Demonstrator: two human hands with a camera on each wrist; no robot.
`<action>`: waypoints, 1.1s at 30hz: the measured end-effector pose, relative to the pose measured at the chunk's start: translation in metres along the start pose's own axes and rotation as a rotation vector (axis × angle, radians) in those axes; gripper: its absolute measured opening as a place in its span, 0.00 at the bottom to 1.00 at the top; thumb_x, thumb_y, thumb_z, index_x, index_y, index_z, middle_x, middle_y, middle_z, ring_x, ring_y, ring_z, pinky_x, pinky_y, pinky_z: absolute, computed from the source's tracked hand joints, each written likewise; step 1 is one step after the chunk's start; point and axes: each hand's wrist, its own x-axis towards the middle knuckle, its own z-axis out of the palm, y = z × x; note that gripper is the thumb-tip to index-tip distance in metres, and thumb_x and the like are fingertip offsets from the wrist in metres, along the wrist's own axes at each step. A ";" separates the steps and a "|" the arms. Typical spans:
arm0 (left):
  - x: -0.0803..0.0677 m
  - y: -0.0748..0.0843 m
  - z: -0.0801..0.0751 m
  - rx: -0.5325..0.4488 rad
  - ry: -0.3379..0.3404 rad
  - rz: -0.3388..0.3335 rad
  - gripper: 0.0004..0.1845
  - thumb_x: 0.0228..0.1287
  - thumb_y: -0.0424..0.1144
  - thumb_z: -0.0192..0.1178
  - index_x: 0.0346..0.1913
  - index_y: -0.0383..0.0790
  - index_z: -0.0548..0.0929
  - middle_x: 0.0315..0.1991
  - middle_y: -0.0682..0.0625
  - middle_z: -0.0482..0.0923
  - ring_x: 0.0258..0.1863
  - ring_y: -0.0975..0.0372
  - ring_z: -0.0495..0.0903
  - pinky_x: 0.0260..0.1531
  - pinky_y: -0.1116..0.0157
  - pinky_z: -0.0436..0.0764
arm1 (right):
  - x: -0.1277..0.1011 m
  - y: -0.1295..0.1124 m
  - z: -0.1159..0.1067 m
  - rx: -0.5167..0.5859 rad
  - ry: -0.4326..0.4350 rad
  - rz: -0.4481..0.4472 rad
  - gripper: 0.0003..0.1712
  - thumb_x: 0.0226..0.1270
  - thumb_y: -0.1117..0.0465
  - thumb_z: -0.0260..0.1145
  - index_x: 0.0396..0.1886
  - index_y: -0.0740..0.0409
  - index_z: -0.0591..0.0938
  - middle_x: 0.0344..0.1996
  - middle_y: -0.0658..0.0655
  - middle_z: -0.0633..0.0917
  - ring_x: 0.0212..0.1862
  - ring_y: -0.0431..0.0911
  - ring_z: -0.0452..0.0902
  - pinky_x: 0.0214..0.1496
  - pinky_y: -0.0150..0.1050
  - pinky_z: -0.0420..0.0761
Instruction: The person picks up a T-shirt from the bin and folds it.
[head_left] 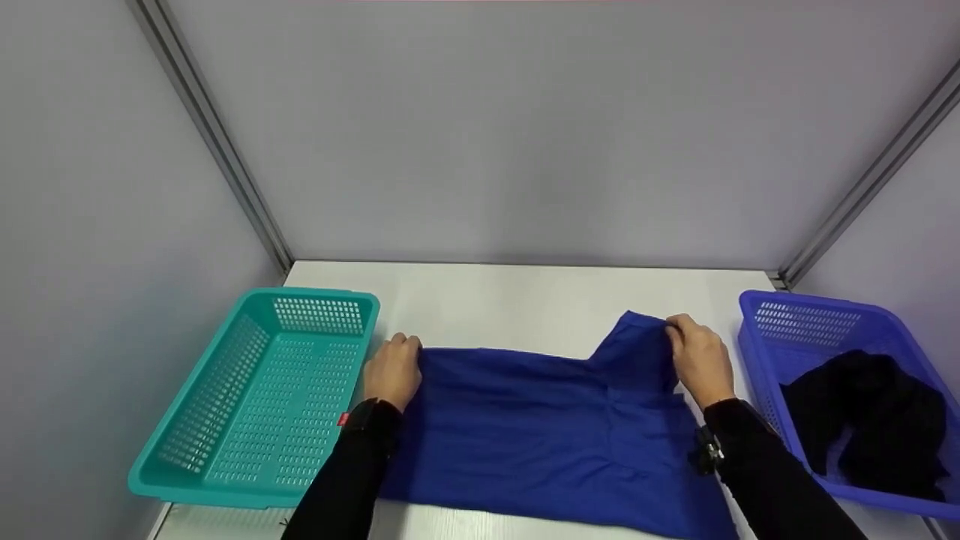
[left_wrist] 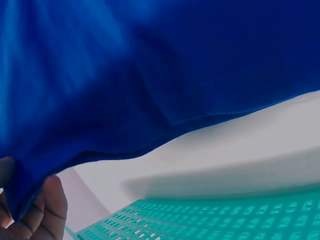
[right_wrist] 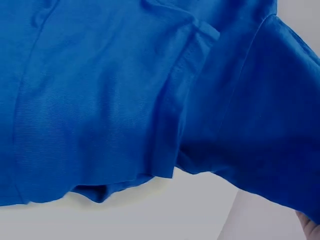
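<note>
A blue T-shirt (head_left: 525, 420) lies spread across the white table, its hem side to the left and a sleeve (head_left: 637, 341) raised at the far right. My left hand (head_left: 394, 371) pinches the far left corner; in the left wrist view, thumb and fingers (left_wrist: 55, 200) grip that corner and the edge sags away from it. My right hand (head_left: 701, 360) holds the sleeve near its end. Only a bit of that hand (right_wrist: 312, 230) shows in the right wrist view, at the lower right corner, with the rest hidden behind the cloth.
A teal perforated basket (head_left: 150, 457) stands left of the shirt, close beside my left forearm. To the right is a purple basket (head_left: 765, 375) with black cloth (head_left: 877, 420) bunched inside. Grey panels (head_left: 525, 135) wall in the white table (head_left: 480, 292) at the back and sides.
</note>
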 end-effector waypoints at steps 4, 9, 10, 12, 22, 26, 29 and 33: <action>0.006 0.001 -0.002 -0.045 -0.009 -0.041 0.02 0.64 0.26 0.63 0.36 0.34 0.84 0.33 0.41 0.81 0.33 0.44 0.84 0.30 0.46 0.83 | 0.007 -0.003 -0.003 -0.003 0.017 0.015 0.06 0.72 0.70 0.63 0.44 0.69 0.82 0.36 0.74 0.86 0.39 0.72 0.82 0.42 0.66 0.76; 0.014 -0.002 -0.006 -0.146 -0.003 -0.099 0.03 0.67 0.29 0.64 0.36 0.33 0.84 0.33 0.38 0.85 0.34 0.42 0.86 0.35 0.45 0.83 | 0.017 -0.007 -0.005 -0.009 0.024 0.027 0.07 0.74 0.68 0.62 0.45 0.69 0.82 0.38 0.74 0.86 0.40 0.73 0.82 0.43 0.66 0.76; 0.015 -0.002 -0.008 -0.157 0.001 -0.107 0.03 0.67 0.29 0.64 0.36 0.33 0.84 0.33 0.37 0.86 0.34 0.43 0.87 0.35 0.45 0.83 | 0.020 -0.009 -0.005 -0.008 0.025 0.030 0.07 0.74 0.68 0.61 0.46 0.68 0.82 0.38 0.74 0.86 0.41 0.73 0.82 0.43 0.66 0.76; 0.017 -0.002 -0.011 -0.166 0.012 -0.114 0.03 0.68 0.29 0.64 0.36 0.33 0.84 0.34 0.36 0.87 0.34 0.43 0.87 0.35 0.45 0.83 | 0.024 -0.012 -0.007 -0.002 0.030 0.034 0.08 0.75 0.68 0.60 0.46 0.68 0.81 0.40 0.74 0.86 0.42 0.73 0.82 0.44 0.66 0.75; 0.017 -0.004 -0.017 -0.178 0.021 -0.064 0.03 0.68 0.29 0.63 0.37 0.33 0.86 0.34 0.38 0.88 0.33 0.43 0.87 0.34 0.46 0.83 | 0.024 -0.013 -0.009 0.007 0.093 -0.014 0.07 0.73 0.69 0.62 0.45 0.69 0.82 0.36 0.73 0.86 0.39 0.71 0.81 0.42 0.65 0.75; 0.010 -0.009 -0.014 -0.108 -0.044 -0.005 0.03 0.66 0.26 0.63 0.35 0.34 0.84 0.33 0.39 0.87 0.32 0.43 0.87 0.33 0.46 0.83 | 0.011 -0.008 -0.010 0.011 0.018 -0.094 0.05 0.68 0.70 0.65 0.41 0.68 0.84 0.31 0.71 0.85 0.35 0.67 0.82 0.39 0.63 0.77; 0.005 -0.012 -0.011 -0.071 -0.088 0.044 0.05 0.63 0.23 0.63 0.32 0.35 0.82 0.31 0.39 0.85 0.30 0.43 0.86 0.32 0.46 0.83 | 0.000 -0.005 -0.015 0.038 -0.066 -0.127 0.03 0.66 0.71 0.67 0.38 0.65 0.85 0.28 0.64 0.85 0.32 0.59 0.82 0.37 0.58 0.78; -0.001 -0.017 -0.006 -0.017 -0.127 0.093 0.07 0.57 0.20 0.64 0.30 0.35 0.80 0.28 0.39 0.84 0.28 0.44 0.85 0.30 0.47 0.82 | -0.011 0.001 -0.026 0.106 -0.278 -0.122 0.03 0.67 0.68 0.67 0.35 0.58 0.85 0.23 0.51 0.82 0.27 0.45 0.76 0.33 0.43 0.76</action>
